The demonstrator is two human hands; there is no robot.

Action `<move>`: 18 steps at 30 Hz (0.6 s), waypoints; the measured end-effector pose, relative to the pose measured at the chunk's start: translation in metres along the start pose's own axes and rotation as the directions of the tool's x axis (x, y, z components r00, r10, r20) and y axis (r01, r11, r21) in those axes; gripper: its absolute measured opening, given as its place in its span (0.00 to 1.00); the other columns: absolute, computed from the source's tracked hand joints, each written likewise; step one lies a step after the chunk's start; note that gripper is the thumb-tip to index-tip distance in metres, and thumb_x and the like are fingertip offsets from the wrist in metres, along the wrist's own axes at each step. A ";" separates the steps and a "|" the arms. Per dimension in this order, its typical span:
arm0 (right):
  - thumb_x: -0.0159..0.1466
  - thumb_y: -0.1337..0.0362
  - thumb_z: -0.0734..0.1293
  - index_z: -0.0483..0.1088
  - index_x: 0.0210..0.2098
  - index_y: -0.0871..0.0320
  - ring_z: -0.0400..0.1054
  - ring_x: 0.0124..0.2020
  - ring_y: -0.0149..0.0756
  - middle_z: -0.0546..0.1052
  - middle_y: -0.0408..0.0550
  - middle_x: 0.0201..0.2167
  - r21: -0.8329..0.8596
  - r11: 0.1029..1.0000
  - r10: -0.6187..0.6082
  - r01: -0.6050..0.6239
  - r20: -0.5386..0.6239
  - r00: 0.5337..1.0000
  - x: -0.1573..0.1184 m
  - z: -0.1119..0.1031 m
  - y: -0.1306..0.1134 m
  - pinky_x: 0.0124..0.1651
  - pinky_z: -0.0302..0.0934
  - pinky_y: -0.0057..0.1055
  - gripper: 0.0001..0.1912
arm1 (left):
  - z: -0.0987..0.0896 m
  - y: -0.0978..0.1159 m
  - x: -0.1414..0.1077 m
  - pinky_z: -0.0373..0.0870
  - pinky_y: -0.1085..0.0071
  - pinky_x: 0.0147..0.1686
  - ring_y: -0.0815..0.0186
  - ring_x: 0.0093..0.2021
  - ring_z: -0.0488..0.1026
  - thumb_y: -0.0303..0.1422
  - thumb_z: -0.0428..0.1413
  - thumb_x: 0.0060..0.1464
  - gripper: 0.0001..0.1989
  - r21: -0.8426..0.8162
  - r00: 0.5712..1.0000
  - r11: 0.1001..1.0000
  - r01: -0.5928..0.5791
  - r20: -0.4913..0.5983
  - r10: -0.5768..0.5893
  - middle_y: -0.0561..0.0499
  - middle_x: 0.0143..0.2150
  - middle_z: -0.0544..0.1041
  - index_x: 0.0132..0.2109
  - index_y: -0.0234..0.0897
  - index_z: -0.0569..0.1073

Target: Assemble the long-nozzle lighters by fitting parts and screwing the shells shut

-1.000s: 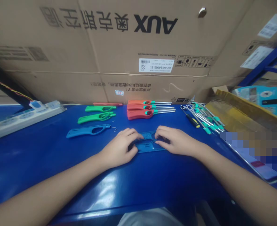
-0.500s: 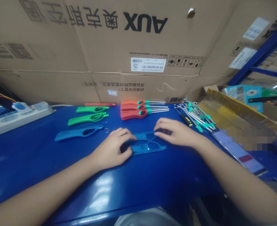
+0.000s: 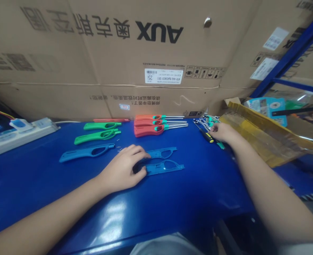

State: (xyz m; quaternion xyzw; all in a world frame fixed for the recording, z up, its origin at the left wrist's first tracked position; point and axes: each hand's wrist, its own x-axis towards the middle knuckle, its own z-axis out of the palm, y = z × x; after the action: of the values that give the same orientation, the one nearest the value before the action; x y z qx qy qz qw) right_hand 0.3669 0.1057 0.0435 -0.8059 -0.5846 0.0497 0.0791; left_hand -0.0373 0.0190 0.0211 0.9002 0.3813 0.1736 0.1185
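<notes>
Two blue lighter-casing halves [image 3: 165,166] lie side by side on the blue table, their inner faces up. My left hand [image 3: 127,166] curls over their left ends, fingertips on the far half and thumb on the near one. At the back right, my right hand [image 3: 224,133] is in a pile of lighter rods [image 3: 212,120] with teal-green parts and white wires. Its fingers are bent together over the pile, and what they pinch is hidden. A black-and-yellow screwdriver [image 3: 207,136] lies just left of that hand.
Red and orange lighters [image 3: 149,130] with metal rods are lined up at the back. Green casings [image 3: 98,136] and a blue casing [image 3: 85,153] lie left, near small metal pins [image 3: 119,148]. A white power strip [image 3: 23,132] sits far left, a cardboard tray [image 3: 268,138] right.
My right hand has left the blue casing halves and moved right and back to the rod pile. My left hand stays on the halves. The view has shifted slightly.
</notes>
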 end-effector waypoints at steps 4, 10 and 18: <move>0.55 0.68 0.69 0.68 0.22 0.55 0.71 0.27 0.38 0.76 0.47 0.22 0.055 0.998 0.037 -0.037 -0.008 0.999 -0.004 -0.004 -0.007 0.29 0.58 0.30 0.08 | -0.001 0.001 0.000 0.69 0.55 0.50 0.54 0.49 0.71 0.33 0.54 0.60 0.15 0.009 1.000 1.000 -0.009 -0.002 0.009 0.46 0.49 0.76 0.52 0.39 0.75; 0.61 0.66 0.65 0.67 0.27 0.56 0.72 0.23 0.36 0.77 0.47 0.22 0.173 0.982 0.084 -0.075 -0.044 0.995 -0.004 -0.009 -0.005 0.29 0.61 0.29 0.06 | -0.001 0.001 -0.001 0.70 0.55 0.49 0.54 0.48 0.71 0.35 0.54 0.61 0.15 0.005 1.000 1.000 -0.011 -0.001 0.011 0.45 0.49 0.75 0.53 0.39 0.75; 0.57 0.65 0.68 0.68 0.29 0.56 0.71 0.31 0.38 0.78 0.48 0.30 0.114 0.991 0.084 -0.073 -0.096 0.992 0.000 -0.010 0.003 0.31 0.58 0.29 0.03 | -0.001 0.000 -0.001 0.69 0.56 0.50 0.54 0.48 0.71 0.36 0.54 0.62 0.14 0.007 1.000 1.000 -0.007 0.002 0.007 0.46 0.49 0.75 0.53 0.40 0.75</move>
State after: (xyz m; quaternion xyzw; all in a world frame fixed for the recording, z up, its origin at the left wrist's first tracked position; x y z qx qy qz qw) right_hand 0.3710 0.1039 0.0526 -0.8243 -0.5440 0.0444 0.1507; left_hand -0.0384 0.0182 0.0215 0.9023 0.3785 0.1716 0.1150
